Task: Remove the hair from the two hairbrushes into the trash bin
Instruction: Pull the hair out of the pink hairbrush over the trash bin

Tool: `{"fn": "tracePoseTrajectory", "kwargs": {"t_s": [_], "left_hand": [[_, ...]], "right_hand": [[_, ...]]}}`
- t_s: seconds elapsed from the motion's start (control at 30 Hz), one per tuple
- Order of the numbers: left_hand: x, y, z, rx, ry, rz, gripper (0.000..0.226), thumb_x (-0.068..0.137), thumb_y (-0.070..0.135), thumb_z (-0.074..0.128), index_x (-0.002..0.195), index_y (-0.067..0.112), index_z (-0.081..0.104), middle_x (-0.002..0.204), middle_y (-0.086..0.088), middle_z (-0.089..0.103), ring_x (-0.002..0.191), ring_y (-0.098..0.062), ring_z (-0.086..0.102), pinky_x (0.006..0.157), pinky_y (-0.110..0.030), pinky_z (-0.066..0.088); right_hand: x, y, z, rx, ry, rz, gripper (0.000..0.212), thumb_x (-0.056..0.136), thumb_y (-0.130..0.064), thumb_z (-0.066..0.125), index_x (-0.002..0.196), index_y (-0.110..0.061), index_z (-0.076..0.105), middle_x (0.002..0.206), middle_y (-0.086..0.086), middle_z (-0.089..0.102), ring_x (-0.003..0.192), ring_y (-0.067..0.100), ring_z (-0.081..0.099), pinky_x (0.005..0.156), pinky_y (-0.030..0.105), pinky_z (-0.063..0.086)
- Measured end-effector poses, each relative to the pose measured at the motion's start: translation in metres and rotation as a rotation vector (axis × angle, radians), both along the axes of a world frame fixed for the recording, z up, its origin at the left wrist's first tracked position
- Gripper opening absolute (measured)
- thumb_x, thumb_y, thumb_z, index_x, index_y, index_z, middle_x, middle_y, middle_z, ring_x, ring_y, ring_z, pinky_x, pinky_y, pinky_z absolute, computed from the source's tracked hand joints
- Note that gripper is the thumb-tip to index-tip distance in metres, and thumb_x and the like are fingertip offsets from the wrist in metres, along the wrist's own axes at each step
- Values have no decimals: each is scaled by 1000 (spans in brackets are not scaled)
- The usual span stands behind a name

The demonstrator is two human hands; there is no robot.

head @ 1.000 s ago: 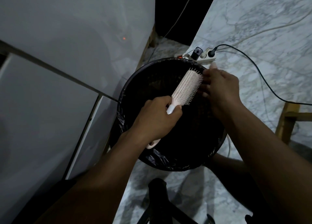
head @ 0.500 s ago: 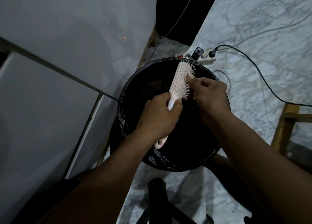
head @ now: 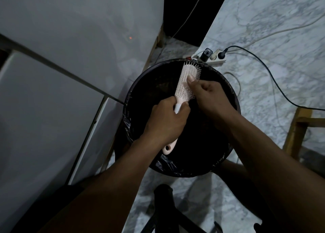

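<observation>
A pale pink hairbrush (head: 186, 82) with white bristles is held over the round black trash bin (head: 233, 99), which is lined with a black bag. My left hand (head: 167, 122) is shut on the brush's handle, whose end sticks out below the fist. My right hand (head: 209, 95) rests against the bristle side of the head, thumb pressed onto the bristles and fingers curled. Any hair on the brush is too dim to make out. Only one hairbrush is in view.
A white cabinet (head: 61, 74) stands close on the left of the bin. A power strip (head: 211, 57) with plugs and cables lies on the marble floor just beyond the bin. A wooden stool leg (head: 295, 132) is at the right, a dark stand (head: 163, 206) below.
The brush has turned more upright, its head swinging left toward the bin's far rim. My right hand moved from the brush's tip down along the bristles toward the middle.
</observation>
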State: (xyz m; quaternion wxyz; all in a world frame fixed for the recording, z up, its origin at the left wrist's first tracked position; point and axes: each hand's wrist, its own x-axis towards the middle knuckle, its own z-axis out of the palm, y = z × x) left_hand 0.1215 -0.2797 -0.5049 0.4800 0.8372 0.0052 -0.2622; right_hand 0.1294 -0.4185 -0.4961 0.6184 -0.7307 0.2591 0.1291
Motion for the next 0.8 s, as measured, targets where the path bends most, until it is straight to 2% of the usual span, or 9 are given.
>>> {"fn": "tracePoseTrajectory", "kwargs": {"t_s": [0.1,0.2,0.33,0.4,0.47,0.53,0.63,0.7,0.8], "left_hand": [[2,0,0,-73,14,6,36,97,35,57,70,12,58,50,7,53,41,-3,47,44,-19,35],[5,1,1,-151,62,34,37,96,37,57,73,8,62,50,6,53,44,-10,50,48,-35,45],[12,4,2,-183,154,99,35,97,37,56,71,15,63,46,9,52,40,-11,48,51,-39,47],[14,6,1,-166,171,118,37,98,36,56,70,12,62,46,8,52,38,-12,48,52,-40,49],[12,7,-1,-123,151,93,39,97,37,57,74,5,62,51,4,54,41,-14,50,53,-43,52],[8,8,-3,-76,118,61,41,97,38,58,80,0,62,56,0,56,46,-16,53,52,-44,54],[-1,15,-4,16,63,48,44,96,38,59,83,-3,62,59,-3,57,47,-13,52,46,-29,46],[-10,25,-3,92,50,62,43,96,38,60,77,-1,60,59,-1,57,46,-10,50,42,-20,37],[-27,39,6,171,59,54,42,95,38,61,63,12,53,55,4,54,47,-7,50,44,-23,33]], "right_hand": [[1,-6,0,19,-42,11,51,105,-34,50,75,5,64,46,-1,53,34,3,40,40,17,31],[1,-10,-1,239,1,-41,49,105,-29,49,81,12,57,54,9,42,40,13,35,43,22,30],[4,-12,-1,559,73,-85,38,107,-26,43,76,-7,55,60,4,50,52,14,47,54,26,42],[5,-12,-2,593,96,-121,37,107,-26,42,77,-9,56,59,3,49,52,14,46,54,26,41],[6,-11,-6,430,97,-160,36,106,-24,45,75,-10,56,55,3,43,48,14,41,49,27,38],[5,-9,-10,157,70,-136,30,105,-17,49,76,-10,57,55,5,44,42,13,42,46,26,39],[-3,-6,-14,-160,79,-43,16,100,-15,59,85,-9,63,56,5,57,34,4,51,43,19,44],[-11,-4,-14,-258,103,-13,18,98,-21,62,84,-11,66,56,5,62,36,3,55,47,20,46],[-22,-1,-2,-322,135,-41,20,99,-25,60,85,-12,66,59,5,67,37,2,59,45,15,44]]}}
